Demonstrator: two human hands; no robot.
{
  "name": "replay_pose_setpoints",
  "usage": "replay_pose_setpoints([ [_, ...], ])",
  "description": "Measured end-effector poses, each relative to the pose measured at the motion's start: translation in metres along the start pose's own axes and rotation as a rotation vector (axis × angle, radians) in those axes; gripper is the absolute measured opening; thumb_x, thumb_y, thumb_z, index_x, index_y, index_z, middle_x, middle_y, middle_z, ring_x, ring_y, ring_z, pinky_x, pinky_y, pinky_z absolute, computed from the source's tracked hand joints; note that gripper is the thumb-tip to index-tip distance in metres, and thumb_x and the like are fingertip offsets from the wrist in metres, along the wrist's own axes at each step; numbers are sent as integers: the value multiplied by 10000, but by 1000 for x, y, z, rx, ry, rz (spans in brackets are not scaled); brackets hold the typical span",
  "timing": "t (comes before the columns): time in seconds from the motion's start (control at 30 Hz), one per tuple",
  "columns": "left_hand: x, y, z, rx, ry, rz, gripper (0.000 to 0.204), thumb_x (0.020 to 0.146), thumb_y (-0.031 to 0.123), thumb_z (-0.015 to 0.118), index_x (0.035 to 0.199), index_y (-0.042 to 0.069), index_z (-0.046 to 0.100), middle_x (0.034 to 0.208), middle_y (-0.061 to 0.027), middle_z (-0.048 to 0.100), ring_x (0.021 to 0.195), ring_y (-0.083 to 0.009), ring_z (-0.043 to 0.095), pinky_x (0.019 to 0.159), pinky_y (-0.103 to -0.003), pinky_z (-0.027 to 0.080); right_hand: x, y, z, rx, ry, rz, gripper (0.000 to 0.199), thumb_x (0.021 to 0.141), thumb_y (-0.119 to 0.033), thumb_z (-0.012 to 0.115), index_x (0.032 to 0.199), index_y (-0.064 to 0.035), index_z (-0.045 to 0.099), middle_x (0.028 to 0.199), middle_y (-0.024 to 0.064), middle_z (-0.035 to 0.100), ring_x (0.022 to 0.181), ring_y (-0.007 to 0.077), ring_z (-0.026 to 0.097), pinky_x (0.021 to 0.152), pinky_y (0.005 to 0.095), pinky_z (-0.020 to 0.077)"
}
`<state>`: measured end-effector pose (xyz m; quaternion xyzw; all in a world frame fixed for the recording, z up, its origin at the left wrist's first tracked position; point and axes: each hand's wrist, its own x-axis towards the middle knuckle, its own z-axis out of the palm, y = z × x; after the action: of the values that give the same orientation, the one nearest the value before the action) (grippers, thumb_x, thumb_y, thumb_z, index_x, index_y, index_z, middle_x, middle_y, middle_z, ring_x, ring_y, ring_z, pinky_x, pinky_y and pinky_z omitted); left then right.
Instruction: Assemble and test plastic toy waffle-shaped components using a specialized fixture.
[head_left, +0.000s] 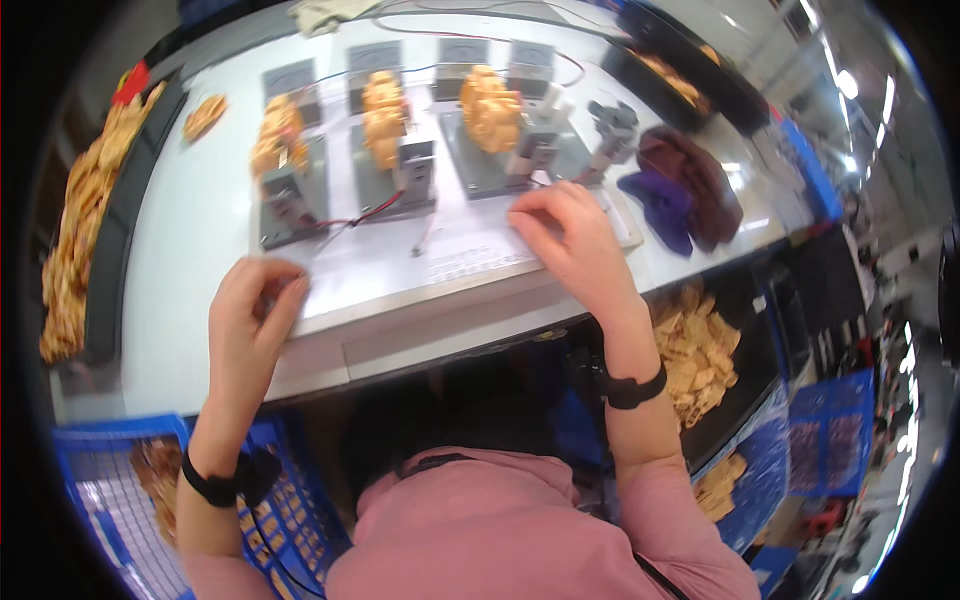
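Observation:
Both hands hover over the front of a white board with several grey metal fixtures. My left hand [250, 305] is near the board's left front corner, thumb and fingertips drawn together. My right hand [575, 240] is in front of the right-hand fixtures, thumb and index finger bent into a pinch. Anything in either pinch is too small or blurred to make out. Yellow-orange plastic parts stand on the left fixture [280, 140], the second fixture [383, 120] and the third fixture [491, 110]. Red and black wires [365, 212] run between the first two fixtures' front blocks.
A long dark bin [130, 230] of yellow-orange parts lines the left edge, with a loose part [205, 118] beside it. Dark brown and purple cloths [690, 190] lie right. Black trays [680, 60] stand back right. Blue baskets [120, 430] and a parts bin [735, 400] sit below the table.

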<state>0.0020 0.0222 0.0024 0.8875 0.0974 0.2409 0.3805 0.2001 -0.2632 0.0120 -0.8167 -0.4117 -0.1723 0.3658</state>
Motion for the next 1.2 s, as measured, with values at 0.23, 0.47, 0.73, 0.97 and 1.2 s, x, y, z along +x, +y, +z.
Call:
replay_pose_setpoints([
  [0.23, -8, 5, 3, 88, 41, -73, 50, 936, 39, 673, 983, 21, 675, 869, -16, 557, 725, -91, 468, 615, -239, 347, -3, 8, 6, 67, 29, -55, 96, 865, -174, 727, 877, -89, 682, 872, 57, 654, 866, 289, 611, 799, 410, 469],
  [0.47, -8, -4, 0, 26, -24, -76, 58, 973, 24, 629, 1023, 24, 656, 907, 14, 517, 736, -47, 426, 622, -207, 322, -8, 10, 6, 72, 54, -46, 101, 846, -171, 744, 872, -107, 671, 866, 24, 646, 854, 255, 613, 775, 394, 458],
  [0.73, -9, -1, -3, 56, -14, -70, 68, 981, 28, 623, 1044, 26, 648, 937, 7, 514, 762, -48, 440, 653, -197, 335, -7, 8, 8, 51, 99, -59, 127, 828, -183, 761, 856, -122, 653, 860, 16, 632, 854, 244, 610, 769, 384, 454],
  [0.97, -8, -1, -1, 36, -20, -68, 73, 979, 27, 624, 1047, 27, 651, 933, 7, 511, 772, -53, 443, 665, -201, 341, -9, 10, 8, 32, 98, -80, 143, 827, -192, 763, 837, -130, 634, 851, 14, 606, 855, 235, 598, 759, 380, 449],
  [1.2, -8, 0, 0, 28, -4, -65, 66, 970, 15, 625, 1028, 23, 658, 912, 10, 502, 756, -58, 427, 658, -208, 334, -11, 9, 10, 24, 120, -87, 152, 815, -177, 774, 827, -129, 631, 841, 9, 597, 851, 229, 594, 762, 373, 446],
])
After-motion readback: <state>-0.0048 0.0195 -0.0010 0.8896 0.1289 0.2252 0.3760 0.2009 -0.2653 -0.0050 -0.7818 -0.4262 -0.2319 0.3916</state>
